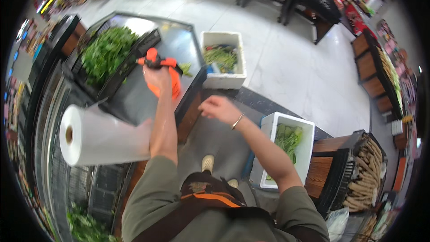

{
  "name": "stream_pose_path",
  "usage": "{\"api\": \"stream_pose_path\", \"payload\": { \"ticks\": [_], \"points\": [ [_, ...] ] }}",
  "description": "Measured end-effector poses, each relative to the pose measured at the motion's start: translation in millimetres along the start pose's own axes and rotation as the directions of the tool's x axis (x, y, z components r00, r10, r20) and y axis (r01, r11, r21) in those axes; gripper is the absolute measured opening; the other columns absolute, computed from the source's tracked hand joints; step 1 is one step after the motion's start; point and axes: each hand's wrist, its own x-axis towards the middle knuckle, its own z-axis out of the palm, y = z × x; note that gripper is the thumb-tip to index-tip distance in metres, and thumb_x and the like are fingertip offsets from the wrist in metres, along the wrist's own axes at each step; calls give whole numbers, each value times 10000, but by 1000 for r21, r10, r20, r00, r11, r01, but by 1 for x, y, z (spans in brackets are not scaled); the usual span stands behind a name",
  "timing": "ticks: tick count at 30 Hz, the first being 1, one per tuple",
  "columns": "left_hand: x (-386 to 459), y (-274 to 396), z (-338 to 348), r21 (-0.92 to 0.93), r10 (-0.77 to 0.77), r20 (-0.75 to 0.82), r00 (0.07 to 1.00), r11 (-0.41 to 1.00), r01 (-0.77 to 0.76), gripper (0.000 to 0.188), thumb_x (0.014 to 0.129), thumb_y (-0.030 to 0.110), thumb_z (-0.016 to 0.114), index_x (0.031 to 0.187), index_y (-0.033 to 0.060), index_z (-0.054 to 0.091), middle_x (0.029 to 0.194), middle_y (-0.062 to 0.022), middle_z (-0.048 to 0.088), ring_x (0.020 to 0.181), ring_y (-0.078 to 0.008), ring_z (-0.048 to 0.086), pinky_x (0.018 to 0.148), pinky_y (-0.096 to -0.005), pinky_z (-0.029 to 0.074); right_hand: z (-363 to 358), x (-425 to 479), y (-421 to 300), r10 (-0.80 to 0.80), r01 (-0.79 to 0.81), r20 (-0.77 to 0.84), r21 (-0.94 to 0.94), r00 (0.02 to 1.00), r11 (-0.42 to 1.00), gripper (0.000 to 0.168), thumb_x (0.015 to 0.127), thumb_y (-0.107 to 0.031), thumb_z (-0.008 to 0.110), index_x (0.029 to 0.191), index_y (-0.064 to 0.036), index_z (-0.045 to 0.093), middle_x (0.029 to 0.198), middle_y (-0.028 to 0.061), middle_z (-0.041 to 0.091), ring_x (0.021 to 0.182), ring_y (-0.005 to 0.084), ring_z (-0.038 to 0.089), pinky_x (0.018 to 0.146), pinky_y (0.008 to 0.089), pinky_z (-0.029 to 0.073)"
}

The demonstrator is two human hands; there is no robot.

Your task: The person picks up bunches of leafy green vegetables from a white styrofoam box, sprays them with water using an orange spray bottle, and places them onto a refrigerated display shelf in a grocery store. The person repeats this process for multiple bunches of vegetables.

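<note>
My left hand point(158, 76) grips an orange pump spray bottle point(175, 80) by its black and orange head, above a metal-topped display counter point(134, 97). Just left of the bottle, a black crate point(142, 45) holds leafy green vegetables point(109, 50). A bit of pale greenery point(185, 69) shows past the bottle on the counter. Beneath my left forearm lies a large roll of clear plastic bags point(107, 137). My right hand point(220, 109), with a bracelet at the wrist, hangs in the air beyond the counter's edge. Its blurred fingers are curled together, and I see nothing in them.
One white foam box point(223, 81) with plant scraps stands by the counter's corner. Another foam box point(311, 141) of leafy greens sits to my right, beside a stand of long brown roots point(364, 174). Black shelving point(109, 185) with more greens point(85, 223) is at lower left.
</note>
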Motion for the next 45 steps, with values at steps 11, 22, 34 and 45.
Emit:
{"api": "stream_pose_path", "payload": {
  "ticks": [11, 22, 34, 45],
  "points": [
    [-133, 206, -49, -423, 328, 653, 683, 906, -31, 286, 857, 74, 675, 1097, 27, 527, 962, -63, 616, 844, -172, 616, 766, -340, 538, -14, -130, -26, -694, 376, -467, -603, 549, 703, 515, 816, -383, 713, 1130, -12, 543, 932, 114, 622, 828, 274, 618, 776, 353, 496],
    [-438, 255, -34, -263, 293, 947, -131, 943, 206, 424, 752, -73, 632, 1121, 19, 443, 1091, -101, 473, 973, -209, 518, 889, -330, 435, -104, -333, 126, 195, 176, -757, 378, 624, 909, 584, 850, -559, 631, 733, 13, 618, 640, 51, 593, 599, 99, 585, 542, 264, 462],
    [-720, 167, -40, 182, -150, 644, -750, 982, -41, 607, 877, 206, 621, 1394, -8, 385, 1352, -235, 478, 1271, -316, 467, 1055, -383, 377, -200, -538, 365, 644, -238, -585, 622, 492, 746, 509, 876, -476, 564, 817, 22, 647, 648, 13, 557, 571, 94, 507, 534, 274, 407],
    [-844, 219, -14, -251, 184, 784, -593, 968, -32, 341, 903, 236, 576, 1131, -17, 586, 1017, -212, 616, 971, -348, 595, 876, -398, 468, -218, -558, 433, 825, -323, -427, 773, 371, 546, 467, 886, -419, 487, 763, 18, 595, 602, 51, 549, 511, 149, 521, 486, 304, 407]
  ]
}}
